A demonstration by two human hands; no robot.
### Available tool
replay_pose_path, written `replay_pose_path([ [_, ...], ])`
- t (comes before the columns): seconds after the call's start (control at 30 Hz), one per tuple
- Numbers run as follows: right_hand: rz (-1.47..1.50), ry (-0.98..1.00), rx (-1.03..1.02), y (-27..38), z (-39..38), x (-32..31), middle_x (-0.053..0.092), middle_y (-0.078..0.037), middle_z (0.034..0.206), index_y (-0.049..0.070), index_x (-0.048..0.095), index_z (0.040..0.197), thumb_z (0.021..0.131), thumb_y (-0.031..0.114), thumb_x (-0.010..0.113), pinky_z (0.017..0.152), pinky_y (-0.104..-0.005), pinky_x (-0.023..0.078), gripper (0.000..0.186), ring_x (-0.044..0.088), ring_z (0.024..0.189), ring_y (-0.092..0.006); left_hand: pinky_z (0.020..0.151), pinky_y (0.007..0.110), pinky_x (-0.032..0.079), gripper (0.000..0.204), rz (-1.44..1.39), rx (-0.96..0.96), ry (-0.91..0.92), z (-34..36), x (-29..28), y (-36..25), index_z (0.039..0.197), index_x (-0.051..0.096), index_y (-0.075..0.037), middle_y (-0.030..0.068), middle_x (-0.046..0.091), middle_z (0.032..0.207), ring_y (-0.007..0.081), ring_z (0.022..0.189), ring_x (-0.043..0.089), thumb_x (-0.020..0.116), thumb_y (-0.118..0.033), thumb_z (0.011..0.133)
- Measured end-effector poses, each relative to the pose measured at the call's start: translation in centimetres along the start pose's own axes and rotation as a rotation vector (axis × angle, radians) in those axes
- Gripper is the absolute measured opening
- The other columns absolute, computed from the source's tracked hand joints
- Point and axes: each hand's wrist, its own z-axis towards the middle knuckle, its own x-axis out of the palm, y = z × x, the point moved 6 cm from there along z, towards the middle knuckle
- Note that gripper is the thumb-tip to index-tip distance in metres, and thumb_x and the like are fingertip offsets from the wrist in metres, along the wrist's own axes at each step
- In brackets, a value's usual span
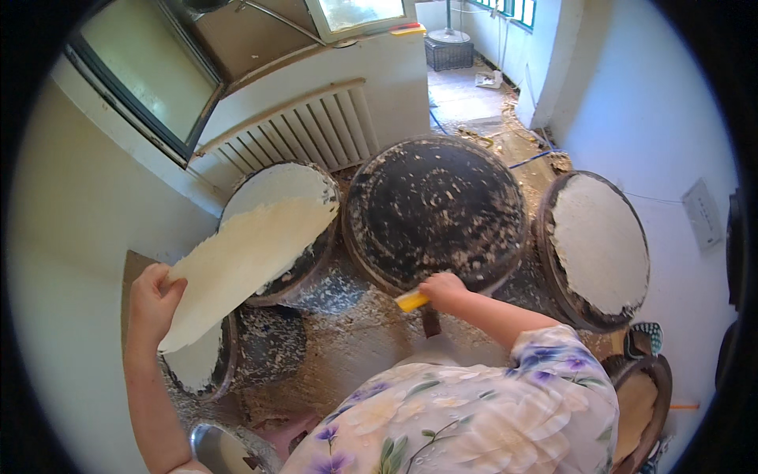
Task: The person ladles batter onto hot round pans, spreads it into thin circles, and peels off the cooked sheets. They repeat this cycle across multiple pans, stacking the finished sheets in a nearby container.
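Note:
A large, thin, pale-yellow pancake [245,253] with ragged edges is pinched at its near left end by my left hand [155,304]. It stretches over the left round griddle [276,296], its far end on that griddle's pale layer [276,183]. A lower-left griddle [229,367] is partly hidden beneath it. My right hand [444,291] grips a yellow scraper [412,300] at the near rim of the middle black griddle [434,209], which is speckled with pale flakes.
At right, another griddle [546,229] bears a round pale sheet [600,245]. A tan-covered round griddle [663,395] stands lower right. A metal pot [201,446] is at lower left. Behind are a radiator [308,126] and an open window [150,71]. Flakes litter the floor [316,371].

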Motion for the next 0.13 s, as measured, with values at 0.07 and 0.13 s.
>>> replay_pose_path([
  [0.07,-0.019,-0.033,0.042,-0.4,-6.1,1.4,0.063,-0.004,0.089,0.013,0.062,0.091,0.069,0.013,0.062,0.074,-0.035,0.047,0.022,0.059,0.089,-0.0221,0.06,0.029,0.039,0.016,-0.004,0.021,0.034,-2.5,-0.2,-0.3,0.076,0.053,0.005,0.0091,0.05,0.069,0.019,0.063,0.047,0.062,-0.007,0.072],
  [0.13,-0.031,-0.039,0.097,-0.4,-10.8,3.0,0.063,-0.004,0.091,0.013,0.063,0.092,0.068,0.013,0.063,0.076,-0.034,0.047,0.025,0.058,0.092,-0.021,0.064,0.027,0.039,0.019,-0.094,0.063,0.099,-4.5,0.0,-1.6,0.078,0.054,0.004,0.0087,0.052,0.072,0.0184,0.068,0.048,0.065,-0.011,0.073],
])
